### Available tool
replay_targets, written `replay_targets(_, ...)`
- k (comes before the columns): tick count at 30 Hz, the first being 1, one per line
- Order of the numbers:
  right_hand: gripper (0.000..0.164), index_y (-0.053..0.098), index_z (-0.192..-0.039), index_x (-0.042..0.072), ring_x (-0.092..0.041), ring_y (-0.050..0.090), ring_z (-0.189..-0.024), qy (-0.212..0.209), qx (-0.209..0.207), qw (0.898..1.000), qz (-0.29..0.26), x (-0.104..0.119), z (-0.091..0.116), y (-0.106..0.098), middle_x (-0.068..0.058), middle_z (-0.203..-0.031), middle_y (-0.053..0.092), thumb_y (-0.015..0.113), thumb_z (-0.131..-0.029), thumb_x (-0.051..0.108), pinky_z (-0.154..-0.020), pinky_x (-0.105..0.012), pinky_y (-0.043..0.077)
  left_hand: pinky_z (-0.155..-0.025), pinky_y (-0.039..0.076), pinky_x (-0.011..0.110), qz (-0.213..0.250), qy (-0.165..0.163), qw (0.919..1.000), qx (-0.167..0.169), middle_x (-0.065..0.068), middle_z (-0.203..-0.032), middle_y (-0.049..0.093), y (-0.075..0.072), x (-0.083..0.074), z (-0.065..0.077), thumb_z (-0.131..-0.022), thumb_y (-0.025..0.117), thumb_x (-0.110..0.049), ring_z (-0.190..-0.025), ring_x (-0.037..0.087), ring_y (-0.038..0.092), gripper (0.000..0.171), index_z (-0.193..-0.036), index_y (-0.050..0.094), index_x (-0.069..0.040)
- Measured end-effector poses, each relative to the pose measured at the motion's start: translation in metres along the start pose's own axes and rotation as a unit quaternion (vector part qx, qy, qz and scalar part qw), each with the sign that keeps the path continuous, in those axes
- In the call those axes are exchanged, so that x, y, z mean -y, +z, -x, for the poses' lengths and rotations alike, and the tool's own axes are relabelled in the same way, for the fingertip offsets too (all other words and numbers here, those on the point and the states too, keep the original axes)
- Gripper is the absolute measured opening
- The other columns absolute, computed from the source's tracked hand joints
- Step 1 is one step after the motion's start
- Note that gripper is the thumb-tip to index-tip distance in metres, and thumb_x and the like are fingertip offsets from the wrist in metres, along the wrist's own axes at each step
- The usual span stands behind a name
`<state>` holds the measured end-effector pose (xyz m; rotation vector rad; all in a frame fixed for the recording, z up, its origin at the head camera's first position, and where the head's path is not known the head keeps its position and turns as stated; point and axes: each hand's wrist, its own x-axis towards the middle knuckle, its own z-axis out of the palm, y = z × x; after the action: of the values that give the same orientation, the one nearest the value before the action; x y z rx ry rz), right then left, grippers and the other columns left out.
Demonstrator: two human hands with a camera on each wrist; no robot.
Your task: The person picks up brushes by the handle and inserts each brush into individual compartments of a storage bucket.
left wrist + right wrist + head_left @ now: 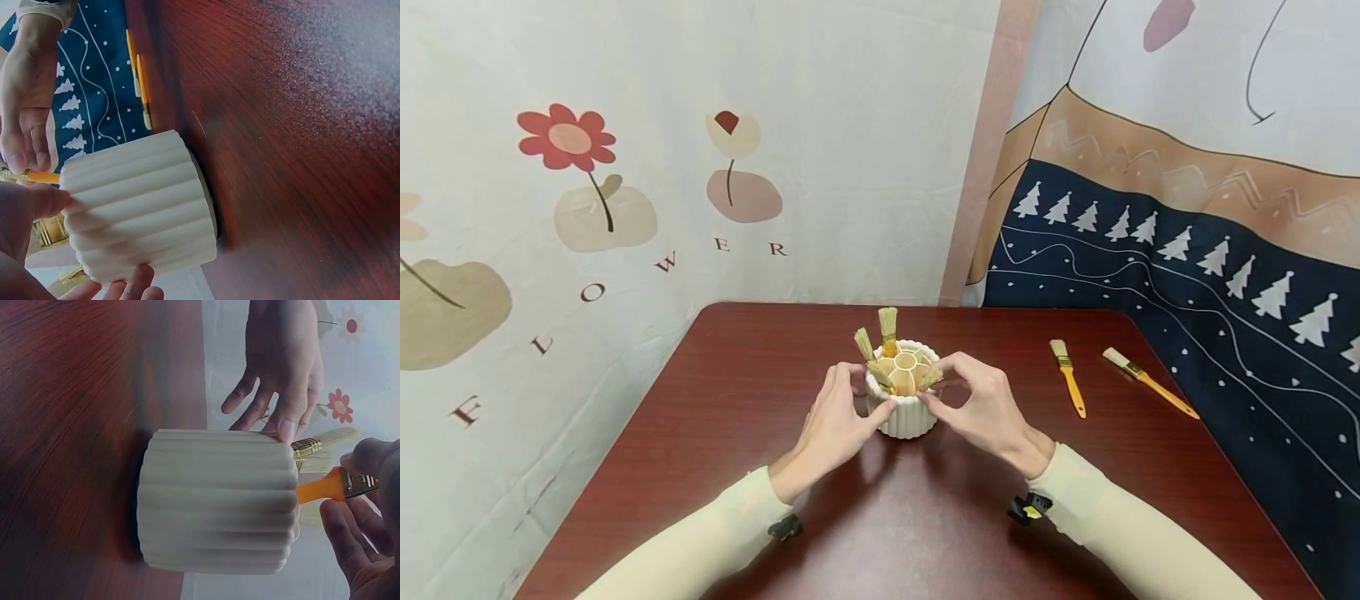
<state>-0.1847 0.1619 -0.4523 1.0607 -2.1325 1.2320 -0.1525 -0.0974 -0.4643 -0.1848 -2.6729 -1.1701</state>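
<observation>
A white ribbed round holder (907, 418) with a flower-shaped divider (906, 361) stands upright on the table. My left hand (835, 418) grips its left side, thumb near the rim and fingers along the ribbed wall (140, 206). With thumb and fingers, my right hand (985, 408) pinches a paintbrush (320, 487) at its metal band. That brush's orange handle goes down into the holder at the right side, bristles (931, 378) up. Several other brushes stand in the holder, including one at the back (888, 325) and one leaning left (863, 342).
Two more paintbrushes with yellow-orange handles lie on the right of the dark red table (737, 417): one nearer (1069, 379), one close to the right edge (1150, 382). Printed cloths hang behind and to the right.
</observation>
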Motion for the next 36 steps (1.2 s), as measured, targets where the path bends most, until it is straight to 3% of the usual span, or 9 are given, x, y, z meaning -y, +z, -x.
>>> replay_targets(5, 0.039, 0.076, -0.117, 0.007, -0.025, 0.087, -0.09, -0.008, 0.006, 1.0, 0.0, -0.0024, 0.0005, 0.0014, -0.006, -0.107, 0.082, 0.096, -0.088, -0.007, -0.086, -0.023, 0.07, -0.092, 0.059, 0.043, -0.001, 0.001, 1.0, 0.0, 0.014, -0.134, 0.068, 0.0, 0.0001, 0.0005, -0.1, 0.091, -0.044, -0.115, 0.028, 0.072, 0.066, -0.145, 0.06, -0.007)
replay_targets(20, 0.035, 0.074, -0.114, 0.003, -0.022, 0.087, -0.089, 0.008, 0.009, 1.0, 0.012, -0.0023, -0.0012, 0.0049, -0.01, -0.104, 0.084, 0.097, -0.089, -0.007, -0.079, -0.045, 0.074, -0.093, 0.061, 0.045, 0.002, -0.003, 1.0, 0.002, 0.012, -0.134, 0.067, 0.0007, 0.0015, -0.0009, -0.101, 0.091, -0.046, -0.115, 0.031, 0.074, 0.066, -0.145, 0.06, -0.008)
replay_targets(28, 0.028, 0.08, -0.112, 0.01, -0.014, 0.082, -0.09, 0.018, 0.011, 0.997, 0.069, -0.0054, 0.0015, 0.0027, -0.003, -0.103, 0.082, 0.097, -0.092, -0.001, -0.079, -0.044, 0.073, -0.092, 0.061, 0.047, 0.0, -0.005, 1.0, 0.002, 0.013, -0.136, 0.068, 0.0012, 0.0017, -0.0005, -0.101, 0.09, -0.047, -0.117, 0.033, 0.074, 0.066, -0.145, 0.06, -0.008)
replay_targets(36, 0.024, 0.082, -0.11, 0.011, -0.014, 0.081, -0.092, 0.03, 0.023, 0.996, 0.077, -0.0072, 0.0008, -0.0002, -0.003, -0.107, 0.081, 0.094, -0.094, -0.003, -0.082, -0.039, 0.072, -0.09, 0.061, 0.047, 0.0, -0.006, 1.0, 0.005, 0.013, -0.135, 0.068, 0.0004, 0.0028, -0.0016, -0.101, 0.09, -0.047, -0.116, 0.035, 0.075, 0.066, -0.146, 0.06, -0.009)
